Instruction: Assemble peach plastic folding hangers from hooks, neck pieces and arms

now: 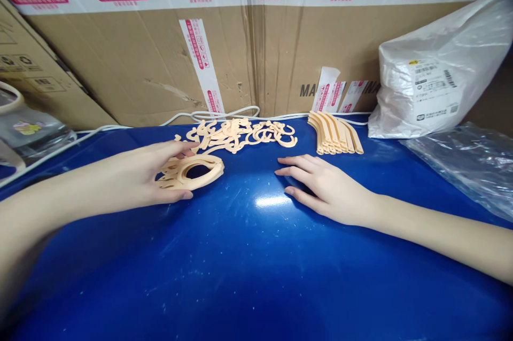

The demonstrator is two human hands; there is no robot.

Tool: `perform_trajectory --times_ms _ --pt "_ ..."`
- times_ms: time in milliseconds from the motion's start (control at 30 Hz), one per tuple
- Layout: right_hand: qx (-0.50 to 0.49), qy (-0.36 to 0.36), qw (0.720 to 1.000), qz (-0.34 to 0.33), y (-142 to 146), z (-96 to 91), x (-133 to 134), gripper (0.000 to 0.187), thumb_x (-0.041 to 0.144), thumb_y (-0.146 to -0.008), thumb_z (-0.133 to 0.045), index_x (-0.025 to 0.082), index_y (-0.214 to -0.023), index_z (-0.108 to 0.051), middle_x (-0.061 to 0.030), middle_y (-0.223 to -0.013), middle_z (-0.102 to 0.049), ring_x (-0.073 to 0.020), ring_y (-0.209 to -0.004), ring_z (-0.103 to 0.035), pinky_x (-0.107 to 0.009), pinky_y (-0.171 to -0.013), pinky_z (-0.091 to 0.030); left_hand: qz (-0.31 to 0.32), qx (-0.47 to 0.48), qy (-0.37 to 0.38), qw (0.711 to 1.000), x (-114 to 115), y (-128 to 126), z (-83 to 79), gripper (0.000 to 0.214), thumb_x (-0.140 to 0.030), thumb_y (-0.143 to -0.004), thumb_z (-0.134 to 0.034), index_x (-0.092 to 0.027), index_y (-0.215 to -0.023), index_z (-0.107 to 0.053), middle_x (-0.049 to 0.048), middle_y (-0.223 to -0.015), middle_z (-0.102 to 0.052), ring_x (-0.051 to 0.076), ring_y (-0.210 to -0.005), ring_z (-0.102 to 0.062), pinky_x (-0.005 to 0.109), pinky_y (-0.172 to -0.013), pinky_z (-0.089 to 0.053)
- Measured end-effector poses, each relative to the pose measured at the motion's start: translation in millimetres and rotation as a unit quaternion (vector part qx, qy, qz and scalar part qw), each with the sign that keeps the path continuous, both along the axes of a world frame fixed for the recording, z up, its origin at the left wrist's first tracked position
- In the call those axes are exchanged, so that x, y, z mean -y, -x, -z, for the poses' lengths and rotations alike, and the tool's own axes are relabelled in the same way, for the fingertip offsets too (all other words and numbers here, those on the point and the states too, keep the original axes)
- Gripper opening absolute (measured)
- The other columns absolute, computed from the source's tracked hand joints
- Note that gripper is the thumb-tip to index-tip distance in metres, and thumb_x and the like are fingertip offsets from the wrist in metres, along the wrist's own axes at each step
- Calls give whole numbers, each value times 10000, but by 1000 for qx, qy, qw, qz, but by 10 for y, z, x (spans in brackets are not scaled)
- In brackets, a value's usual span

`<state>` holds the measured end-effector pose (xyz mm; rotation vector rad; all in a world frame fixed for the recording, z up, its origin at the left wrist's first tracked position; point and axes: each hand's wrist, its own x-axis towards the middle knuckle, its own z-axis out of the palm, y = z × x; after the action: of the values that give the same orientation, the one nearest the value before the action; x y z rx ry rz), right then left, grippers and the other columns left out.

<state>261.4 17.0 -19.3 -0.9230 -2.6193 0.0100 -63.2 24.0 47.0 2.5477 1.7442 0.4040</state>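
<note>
My left hand point(156, 172) is at the left of the table, its thumb on the near side and its fingers on the far side of a bunch of beige curved plastic pieces point(210, 172). These pieces form an oval ring with a gap in the middle; part of them is hidden by the hand. My right hand point(320, 183) is held palm down over the blue table, fingers apart and holding nothing. Beyond the hands lies a loose pile of beige plastic hooks point(236, 132). A neat stack of beige curved plastic arms point(332, 135) sits to its right.
A large cardboard box point(144, 52) stands along the back of the blue table point(256, 266). A white cable point(224, 114) runs before it. On the right are a white plastic parcel point(425, 84) and clear plastic wrap point(473, 164); a transparent container point(28, 127) is at left.
</note>
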Motion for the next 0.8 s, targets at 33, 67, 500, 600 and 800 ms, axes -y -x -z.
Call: perform_trajectory --times_ms 33,67,500,600,800 --pt "-2 0 1000 0 0 0 0 336 321 -955 -430 155 -1212 -569 -148 -1311 -547 -254 -1206 -515 -451 -997 -441 13 -19 33 999 -9 21 5 723 -587 -592 -700 -198 -1194 -606 52 -1123 -693 265 -933 -675 340 -813 -522" --pt "-5 -1 1000 -2 1 0 0 331 318 -952 -434 159 -1209 -570 -147 -1307 -550 -257 -1202 -518 -457 -991 -446 23 -36 59 997 -19 46 11 692 -563 -654 -662 -195 -1233 -567 58 -1154 -674 263 -963 -663 348 -834 -513" --pt "0 -4 1000 -4 1 7 1 343 328 -959 -420 153 -1216 -564 -148 -1309 -548 -251 -1203 -515 -447 -997 -441 45 -22 87 995 -119 230 58 599 -394 -732 -578 -207 -1293 -486 59 -1329 -549 252 -1143 -555 414 -989 -425" --pt "6 -2 1000 -1 0 7 2 353 331 -964 -409 139 -1215 -566 -151 -1316 -541 -245 -1211 -506 -434 -1008 -431 40 -15 96 994 -138 226 62 618 -398 -720 -599 -225 -1301 -479 49 -1338 -547 254 -1154 -551 433 -1002 -411" --pt "4 -1 1000 0 0 6 3 346 331 -961 -414 154 -1218 -563 -145 -1313 -542 -248 -1211 -508 -431 -1007 -430 63 -16 93 994 -147 239 74 619 -350 -743 -593 -203 -1328 -455 66 -1358 -526 255 -1165 -533 424 -1006 -399"
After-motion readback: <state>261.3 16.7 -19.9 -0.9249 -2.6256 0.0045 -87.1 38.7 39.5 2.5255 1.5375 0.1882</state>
